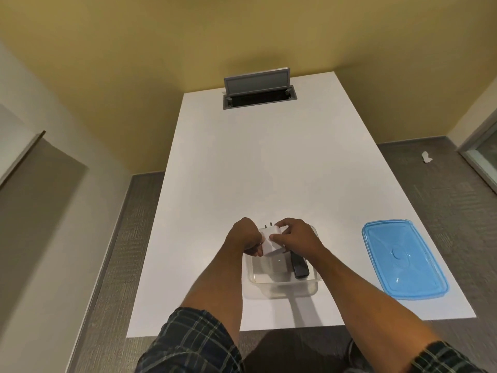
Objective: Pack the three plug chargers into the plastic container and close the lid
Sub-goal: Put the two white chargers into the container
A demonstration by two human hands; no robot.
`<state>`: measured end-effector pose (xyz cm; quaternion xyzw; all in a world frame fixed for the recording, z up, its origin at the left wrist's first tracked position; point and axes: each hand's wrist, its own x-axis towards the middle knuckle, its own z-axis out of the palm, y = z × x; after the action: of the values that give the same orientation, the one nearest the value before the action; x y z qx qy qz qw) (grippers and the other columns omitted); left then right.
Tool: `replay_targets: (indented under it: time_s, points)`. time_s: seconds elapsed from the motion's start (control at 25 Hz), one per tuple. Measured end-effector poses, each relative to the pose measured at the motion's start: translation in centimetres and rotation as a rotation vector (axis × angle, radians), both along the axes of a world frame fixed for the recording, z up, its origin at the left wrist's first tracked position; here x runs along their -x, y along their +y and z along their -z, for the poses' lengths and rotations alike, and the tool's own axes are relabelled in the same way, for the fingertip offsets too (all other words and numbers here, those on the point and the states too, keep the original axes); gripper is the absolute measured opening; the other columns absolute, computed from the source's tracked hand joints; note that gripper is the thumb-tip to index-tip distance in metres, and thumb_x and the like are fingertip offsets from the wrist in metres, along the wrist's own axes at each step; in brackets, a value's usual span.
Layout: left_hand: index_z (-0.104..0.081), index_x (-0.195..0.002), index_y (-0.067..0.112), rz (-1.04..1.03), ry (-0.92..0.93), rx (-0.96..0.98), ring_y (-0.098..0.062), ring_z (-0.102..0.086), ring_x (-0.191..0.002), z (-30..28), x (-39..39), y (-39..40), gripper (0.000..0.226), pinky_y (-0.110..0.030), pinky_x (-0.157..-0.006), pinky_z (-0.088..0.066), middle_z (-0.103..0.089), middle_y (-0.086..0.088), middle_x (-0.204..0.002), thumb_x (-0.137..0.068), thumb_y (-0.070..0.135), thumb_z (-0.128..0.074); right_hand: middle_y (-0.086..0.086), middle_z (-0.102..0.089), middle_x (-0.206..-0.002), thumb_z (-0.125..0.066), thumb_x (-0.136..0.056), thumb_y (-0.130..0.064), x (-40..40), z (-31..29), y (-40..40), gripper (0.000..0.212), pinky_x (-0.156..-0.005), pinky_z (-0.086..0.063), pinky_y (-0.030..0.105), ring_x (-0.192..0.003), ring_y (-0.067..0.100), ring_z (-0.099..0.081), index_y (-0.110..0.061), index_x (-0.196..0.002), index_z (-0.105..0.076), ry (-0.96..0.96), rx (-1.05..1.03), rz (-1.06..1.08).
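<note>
Both hands, left hand (pixel 243 235) and right hand (pixel 297 236), grip a white charger (pixel 271 242) over the open container (pixel 282 285); the blue lid (pixel 403 261) lies apart.

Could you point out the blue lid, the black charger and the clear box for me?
blue lid (pixel 402 258): head view, middle of its top face.
black charger (pixel 300 266): head view, middle of its body.
clear box (pixel 279 289): head view, near wall.

A long white table (pixel 242 162) carries a grey cable hatch (pixel 259 88) with its flap raised at the far edge, while a crumpled white scrap (pixel 426 157) lies on the grey carpet (pixel 430 189) beyond its right edge.
</note>
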<state>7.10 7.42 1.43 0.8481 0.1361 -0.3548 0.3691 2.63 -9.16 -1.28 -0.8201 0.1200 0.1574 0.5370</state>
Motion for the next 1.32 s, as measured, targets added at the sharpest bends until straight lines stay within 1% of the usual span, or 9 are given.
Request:
replay_targets:
  time_s: [0.24,0.4,0.56,0.68,0.76,0.84,0.92,1.04,1.32]
  points:
    - [-0.063,-0.074,0.008,0.132,-0.106,-0.218,-0.028,-0.078,-0.067,0.4,0.2,0.5,0.008,-0.039,-0.075,-0.066,-0.072,-0.009,-0.06,-0.078,0.004,-0.057,0.005,-0.076,-0.079,-0.079,-0.062,-0.026,0.3,0.3,2.0,0.041,-0.047,-0.052,0.021,-0.066,0.017,-0.074,-0.022,-0.1,-0.064,0.036,0.038,-0.019]
    - [-0.058,-0.071,0.01,0.131,-0.078,-0.255,-0.018,-0.073,-0.053,0.8,0.5,0.1,0.017,-0.023,-0.057,-0.059,-0.066,-0.003,-0.043,-0.085,0.005,-0.066,-0.001,-0.074,-0.079,-0.083,-0.056,-0.031,0.7,1.6,2.4,0.047,-0.052,-0.06,0.024,-0.066,0.014,-0.074,-0.024,-0.099,-0.065,0.087,0.093,-0.031]
    - [-0.05,-0.071,0.012,0.166,-0.047,-0.244,-0.03,-0.078,-0.089,1.1,1.3,-0.7,0.026,-0.04,-0.078,-0.066,-0.068,-0.012,-0.083,-0.092,0.002,-0.061,-0.002,-0.069,-0.091,-0.085,-0.065,-0.033,1.0,2.7,3.0,0.05,-0.059,-0.063,0.028,-0.072,0.014,-0.072,-0.021,-0.109,-0.065,0.116,0.129,-0.07]
    - [-0.05,-0.066,0.012,0.21,-0.031,-0.316,-0.009,-0.068,-0.045,1.5,1.7,-0.7,0.028,-0.022,-0.055,-0.055,-0.063,-0.003,-0.06,-0.087,0.0,-0.063,-0.005,-0.072,-0.088,-0.083,-0.066,-0.033,1.2,3.1,3.4,0.046,-0.073,-0.064,0.04,-0.075,0.017,-0.074,-0.024,-0.107,-0.065,0.127,0.169,-0.095]
    - [-0.052,-0.066,0.01,0.249,-0.008,-0.34,-0.008,-0.054,-0.026,1.7,2.0,-0.8,0.024,-0.02,-0.047,-0.045,-0.058,-0.001,-0.043,-0.085,-0.001,-0.06,-0.006,-0.073,-0.085,-0.083,-0.067,-0.031,1.2,3.2,3.6,0.045,-0.062,-0.061,0.027,-0.069,0.013,-0.072,-0.024,-0.107,-0.064,0.146,0.173,-0.113]
    - [-0.053,-0.068,0.009,0.292,0.016,-0.355,-0.013,-0.059,-0.033,1.8,2.3,-1.0,0.021,-0.024,-0.06,-0.056,-0.059,-0.002,-0.042,-0.086,-0.001,-0.058,-0.003,-0.073,-0.091,-0.082,-0.07,-0.025,1.1,3.5,4.0,0.046,-0.043,-0.045,0.011,-0.063,0.008,-0.067,-0.021,-0.111,-0.063,0.154,0.196,-0.141]
    - [-0.054,-0.069,0.009,0.284,0.035,-0.343,-0.018,-0.063,-0.044,1.9,2.5,-1.3,0.021,-0.031,-0.077,-0.061,-0.062,-0.004,-0.052,-0.088,0.0,-0.057,0.002,-0.072,-0.098,-0.081,-0.072,-0.019,1.1,3.8,4.4,0.048,-0.046,-0.045,0.015,-0.07,0.013,-0.067,-0.019,-0.116,-0.062,0.161,0.217,-0.154]
    - [-0.055,-0.071,0.01,0.285,0.026,-0.34,-0.018,-0.063,-0.045,2.2,2.6,-1.4,0.019,-0.027,-0.071,-0.057,-0.062,-0.002,-0.057,-0.089,0.003,-0.057,0.007,-0.074,-0.101,-0.079,-0.074,-0.019,1.1,4.2,5.0,0.048,-0.065,-0.053,0.026,-0.087,0.024,-0.072,-0.018,-0.118,-0.06,0.172,0.259,-0.157]
    - [-0.056,-0.071,0.01,0.299,0.037,-0.329,-0.019,-0.064,-0.045,2.6,2.6,-1.5,0.018,-0.027,-0.068,-0.057,-0.064,-0.003,-0.06,-0.088,0.003,-0.059,0.007,-0.072,-0.107,-0.074,-0.08,-0.028,1.1,5.0,5.8,0.043,-0.072,-0.046,0.029,-0.099,0.026,-0.068,-0.012,-0.118,-0.06,0.116,0.425,-0.224]
